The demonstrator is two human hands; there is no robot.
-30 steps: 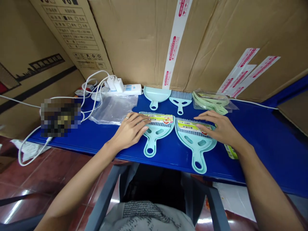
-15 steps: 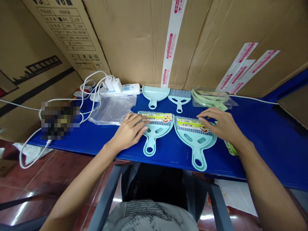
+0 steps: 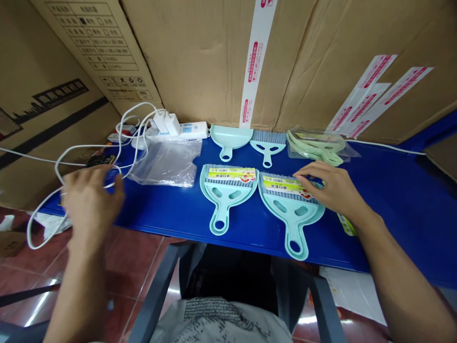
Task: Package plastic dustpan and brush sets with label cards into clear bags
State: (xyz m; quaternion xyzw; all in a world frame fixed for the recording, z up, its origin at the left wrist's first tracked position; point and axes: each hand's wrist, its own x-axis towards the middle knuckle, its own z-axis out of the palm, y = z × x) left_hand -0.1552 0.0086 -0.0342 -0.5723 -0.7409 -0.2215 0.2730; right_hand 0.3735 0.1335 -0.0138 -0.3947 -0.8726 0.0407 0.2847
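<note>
The left dustpan set (image 3: 225,194) and the right dustpan set (image 3: 291,212) lie flat, side by side, on the blue table (image 3: 160,209), with their handles toward the person.

The left hand (image 3: 91,197) is far off to the left, up by the white cables (image 3: 57,164). It is blurry. The thumb sticks out away from the other fingers, so the hand looks spread. I cannot tell if it touches the cables or the small dark thing (image 3: 98,160) just past it. The right hand (image 3: 330,188) is over the right end of the right set. It is bent in, with the thumb and fingers close together. I cannot tell if they pinch anything.

Going left to right, a clear bag (image 3: 166,162) lies near the left set. Blue tabletop shows between the left hand and that set. The two sets almost touch at their rims. Both handles point at the front edge, and the right one reaches closer to it. A green card (image 3: 346,225) pokes out by the right wrist. Past the right arm, there is lots of blue tabletop.
</note>
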